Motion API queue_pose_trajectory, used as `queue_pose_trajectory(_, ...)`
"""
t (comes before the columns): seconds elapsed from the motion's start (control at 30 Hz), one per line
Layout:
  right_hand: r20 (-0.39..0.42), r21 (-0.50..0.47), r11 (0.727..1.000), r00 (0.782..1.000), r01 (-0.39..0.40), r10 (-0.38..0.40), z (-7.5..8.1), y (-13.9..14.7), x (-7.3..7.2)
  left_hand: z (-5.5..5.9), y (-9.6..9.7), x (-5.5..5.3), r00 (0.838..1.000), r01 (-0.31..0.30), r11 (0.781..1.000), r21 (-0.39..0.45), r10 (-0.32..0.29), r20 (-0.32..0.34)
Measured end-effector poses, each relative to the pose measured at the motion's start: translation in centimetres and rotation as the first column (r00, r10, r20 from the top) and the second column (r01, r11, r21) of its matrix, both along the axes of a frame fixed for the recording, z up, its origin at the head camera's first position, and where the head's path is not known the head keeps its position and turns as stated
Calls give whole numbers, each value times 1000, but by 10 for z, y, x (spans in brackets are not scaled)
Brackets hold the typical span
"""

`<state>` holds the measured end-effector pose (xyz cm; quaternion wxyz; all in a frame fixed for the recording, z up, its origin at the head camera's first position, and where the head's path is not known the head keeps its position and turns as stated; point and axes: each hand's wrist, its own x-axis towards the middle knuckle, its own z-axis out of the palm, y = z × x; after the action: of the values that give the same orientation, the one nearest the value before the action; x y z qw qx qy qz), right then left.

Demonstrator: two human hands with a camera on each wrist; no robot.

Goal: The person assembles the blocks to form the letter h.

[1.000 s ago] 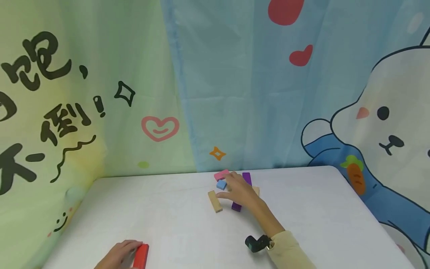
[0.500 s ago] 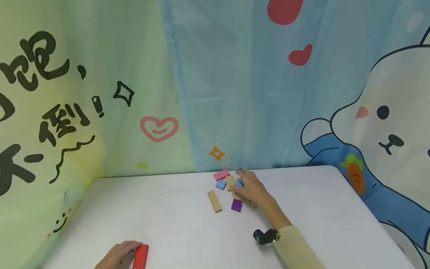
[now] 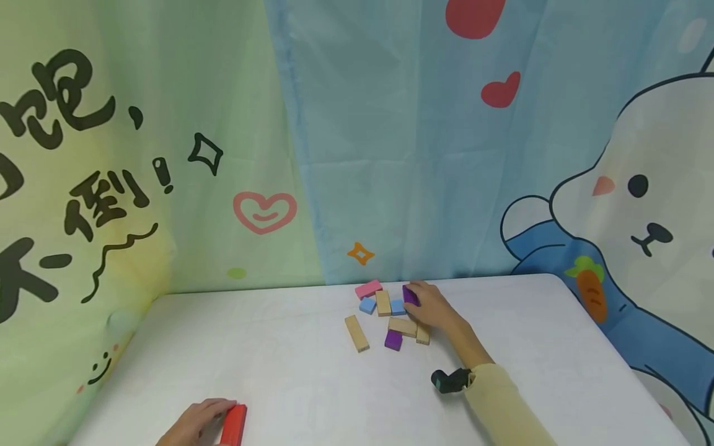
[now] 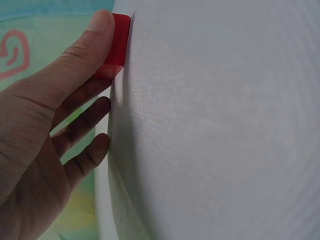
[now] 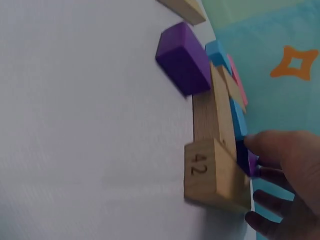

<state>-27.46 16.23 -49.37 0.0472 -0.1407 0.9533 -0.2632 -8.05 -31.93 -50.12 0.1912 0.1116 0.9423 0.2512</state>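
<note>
Near the front left, my left hand (image 3: pixel 198 423) holds a red block (image 3: pixel 234 424); in the left wrist view its thumb (image 4: pixel 75 65) presses one side of the red block (image 4: pixel 116 47). At the far side of the white table, my right hand (image 3: pixel 437 308) pinches a purple wooden block (image 3: pixel 409 295) between thumb and fingers. In the right wrist view, the thumb (image 5: pixel 270 147) partly hides that purple block (image 5: pixel 243 156). Left of it lie a blue block (image 3: pixel 398 307), a natural wood block (image 3: pixel 383 303), another blue block (image 3: pixel 367 305) and a pink block (image 3: pixel 368 289).
Nearer than the right hand lie a wood block (image 3: pixel 402 326), a second purple block (image 3: pixel 393 340) and a wood block marked 42 (image 5: pixel 200 170). Another wood block (image 3: pixel 357 334) lies apart to the left. A printed curtain (image 3: pixel 362 155) hangs behind the table's far edge.
My right hand has moved rightward from over the wood and blue blocks to the purple block at the far edge, uncovering the blocks. The left hand stays on the red block.
</note>
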Motion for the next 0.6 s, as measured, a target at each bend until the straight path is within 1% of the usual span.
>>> queue_pose_trajectory(0.2, 46, 4, 999, 998, -37, 37, -1, 7, -8, 2, 1, -1, 1000, -7, 1000, 14, 6, 6)
queue_pose_trajectory(0.27, 48, 10, 999, 998, -47, 47, -1, 9, -10, 2, 1, -1, 1000, -8, 1000, 13, 8, 10)
queue_pose_trajectory(0.5, 4, -7, 999, 999, -40, 40, -4, 14, -14, 2, 1, -2, 1000, -2, 1000, 26, 2, 15)
queue_pose_trajectory(0.6, 4, -15, 999, 999, -42, 42, -5, 15, -14, 1, 0, -2, 1000, 4, 1000, 15, -4, 15)
